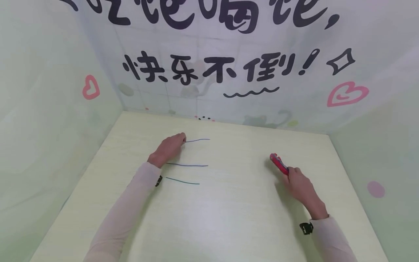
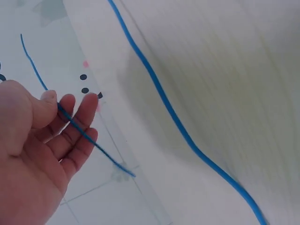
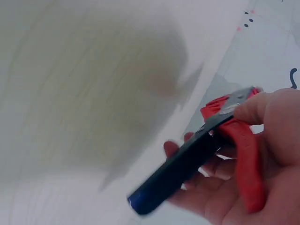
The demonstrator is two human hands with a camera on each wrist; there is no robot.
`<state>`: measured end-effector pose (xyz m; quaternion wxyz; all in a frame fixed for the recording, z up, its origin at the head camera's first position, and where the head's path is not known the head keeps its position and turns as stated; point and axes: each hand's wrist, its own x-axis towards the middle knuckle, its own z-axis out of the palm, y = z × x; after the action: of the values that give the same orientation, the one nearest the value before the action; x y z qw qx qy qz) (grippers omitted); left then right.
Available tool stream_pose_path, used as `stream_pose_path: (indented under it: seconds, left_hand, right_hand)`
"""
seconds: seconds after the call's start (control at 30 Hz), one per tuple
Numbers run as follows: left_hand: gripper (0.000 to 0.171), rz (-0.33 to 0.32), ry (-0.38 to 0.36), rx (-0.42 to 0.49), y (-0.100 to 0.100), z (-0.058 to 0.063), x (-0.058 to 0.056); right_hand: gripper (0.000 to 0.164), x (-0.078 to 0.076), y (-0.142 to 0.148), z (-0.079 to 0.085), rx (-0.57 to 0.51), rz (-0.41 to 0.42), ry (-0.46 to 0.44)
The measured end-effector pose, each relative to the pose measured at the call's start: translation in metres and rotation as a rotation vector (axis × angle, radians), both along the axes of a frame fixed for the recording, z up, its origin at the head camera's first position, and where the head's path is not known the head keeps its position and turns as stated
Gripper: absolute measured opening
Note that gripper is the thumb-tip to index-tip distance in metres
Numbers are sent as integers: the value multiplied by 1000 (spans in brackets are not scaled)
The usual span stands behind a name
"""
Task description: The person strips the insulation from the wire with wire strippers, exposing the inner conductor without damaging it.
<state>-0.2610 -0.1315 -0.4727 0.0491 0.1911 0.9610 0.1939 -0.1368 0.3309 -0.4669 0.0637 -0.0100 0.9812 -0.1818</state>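
My left hand point(image 1: 168, 148) pinches a thin blue wire point(image 1: 198, 139) between thumb and fingers, above the far left of the table. In the left wrist view, that wire point(image 2: 112, 159) crosses the fingers and sticks out both ways. Below the hand lies a second blue wire point(image 1: 190, 165), and nearer me a teal wire point(image 1: 183, 181). On the right, my right hand point(image 1: 301, 185) grips a pliers-like tool point(image 1: 278, 163) with a red handle. The right wrist view shows the tool's dark blue part point(image 3: 164, 183) and grey metal end; its exact kind is unclear.
A pale wood-grain table point(image 1: 212, 225) lies under both hands. Printed cloth walls point(image 1: 203, 94) enclose its back, left and right sides. Dark wrist devices point(image 1: 306, 228) sit by both sleeves.
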Motion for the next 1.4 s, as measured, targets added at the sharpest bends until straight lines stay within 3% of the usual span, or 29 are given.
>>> stream_pose_path:
  seconds: [0.1,0.17,0.27,0.4,0.53,0.87,1.07,1.4]
  left_hand:
    - [20,1,-43,84,1,2,1]
    - [24,-13,-43,106,3,2,1]
    - [27,-32,-29,132,6,4,2]
    - [24,-72,-11,195,12,9,2]
    - [24,-105,-16,256,20,16,5]
    - [20,-184,-5,385,36,25,13]
    - [18,-214,-2,377,47,27,18]
    - [16,-240,1,362,58,30,24]
  right_hand:
    - [39,-8,-4,2,-251,-59,-100]
    - [41,-11,-7,3,-447,-101,-184]
    - [50,-14,-12,7,-654,-127,-281]
    - [67,-20,-19,9,-818,-130,-365]
    - [70,-24,-26,11,-951,-127,-406]
    - [64,-29,-53,13,-1014,-19,-428]
    - [63,-27,-69,13,-1024,57,-441]
    - [58,-24,-86,20,-1013,106,-440]
